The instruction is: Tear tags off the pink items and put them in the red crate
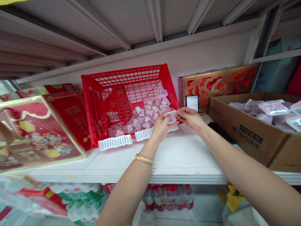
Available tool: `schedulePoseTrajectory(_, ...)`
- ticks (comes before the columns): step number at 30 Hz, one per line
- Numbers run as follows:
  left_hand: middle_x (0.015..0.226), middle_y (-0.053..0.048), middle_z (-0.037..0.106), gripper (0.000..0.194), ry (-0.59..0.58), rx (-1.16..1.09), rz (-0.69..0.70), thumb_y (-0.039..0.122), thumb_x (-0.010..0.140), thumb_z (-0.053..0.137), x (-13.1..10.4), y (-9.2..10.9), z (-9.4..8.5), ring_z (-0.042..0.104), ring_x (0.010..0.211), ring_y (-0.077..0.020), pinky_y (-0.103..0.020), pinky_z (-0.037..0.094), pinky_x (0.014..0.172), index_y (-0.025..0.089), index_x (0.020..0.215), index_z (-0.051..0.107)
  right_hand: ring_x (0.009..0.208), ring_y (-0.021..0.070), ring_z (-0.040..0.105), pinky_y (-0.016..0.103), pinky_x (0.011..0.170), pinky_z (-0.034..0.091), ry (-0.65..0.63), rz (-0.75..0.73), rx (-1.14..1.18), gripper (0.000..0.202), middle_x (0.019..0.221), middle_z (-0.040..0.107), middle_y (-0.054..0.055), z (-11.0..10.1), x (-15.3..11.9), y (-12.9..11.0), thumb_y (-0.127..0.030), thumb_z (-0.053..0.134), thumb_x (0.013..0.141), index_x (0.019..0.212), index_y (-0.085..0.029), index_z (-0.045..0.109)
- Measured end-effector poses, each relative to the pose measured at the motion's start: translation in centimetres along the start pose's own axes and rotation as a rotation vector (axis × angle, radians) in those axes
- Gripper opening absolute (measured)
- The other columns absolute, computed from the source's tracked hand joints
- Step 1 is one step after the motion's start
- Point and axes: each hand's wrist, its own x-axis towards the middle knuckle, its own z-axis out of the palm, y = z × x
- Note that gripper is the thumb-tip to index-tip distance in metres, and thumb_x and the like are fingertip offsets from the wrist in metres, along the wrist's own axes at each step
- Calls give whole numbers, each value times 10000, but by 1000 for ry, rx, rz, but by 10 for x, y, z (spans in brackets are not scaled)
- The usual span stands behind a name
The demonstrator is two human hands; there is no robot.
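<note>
My left hand [162, 125], with a gold bracelet at the wrist, is closed around a small pink cup [169, 117] whose printed lid faces up. Along the lid's far edge lies a white barcode sticker [173, 112]. Thumb and fingers of my right hand [190, 118] pinch at the sticker's right end. Just beyond both hands, a red plastic basket [86, 103] tilts toward me with many similar pink cups [148, 113] heaped in it. Strips of barcode stickers [115, 142] hang along the basket's front rim.
To the right, a cardboard box [246, 135] holds more pink cups. A phone [192, 103] showing a timer leans against a gold box [218, 84]. Red gift boxes [39, 131] stand left on the white shelf [178, 157]. Another shelf [136, 18] hangs low overhead; bottled drinks [169, 197] sit below.
</note>
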Motion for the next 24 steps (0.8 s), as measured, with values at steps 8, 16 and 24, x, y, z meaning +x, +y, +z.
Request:
schedulePoseTrajectory(8, 902, -39, 675, 109, 20, 10, -18, 178, 807, 641, 0, -1, 1, 667, 909, -165, -398, 554, 893, 163, 915, 637, 583, 104, 568, 249, 588, 460, 25, -16, -45, 386, 627, 634, -22, 2, 0, 0, -439, 854, 504, 694, -198, 620)
schedulePoseTrajectory(16, 825, -25, 678, 93, 30, 39, -15, 206, 828, 631, 0, -1, 2, 689, 804, -159, -348, 590, 794, 165, 911, 625, 515, 85, 512, 226, 510, 391, 90, -12, -35, 385, 590, 612, -40, 7, -3, -2, -411, 835, 478, 706, -195, 614)
schedulePoseTrajectory(24, 753, -1, 672, 136, 24, 153, 24, 263, 822, 632, 2, -5, -1, 679, 670, -163, -285, 558, 636, 192, 939, 625, 520, 88, 488, 229, 512, 381, 50, -27, -107, 376, 583, 586, -44, 9, -5, -4, -451, 801, 524, 725, -191, 617)
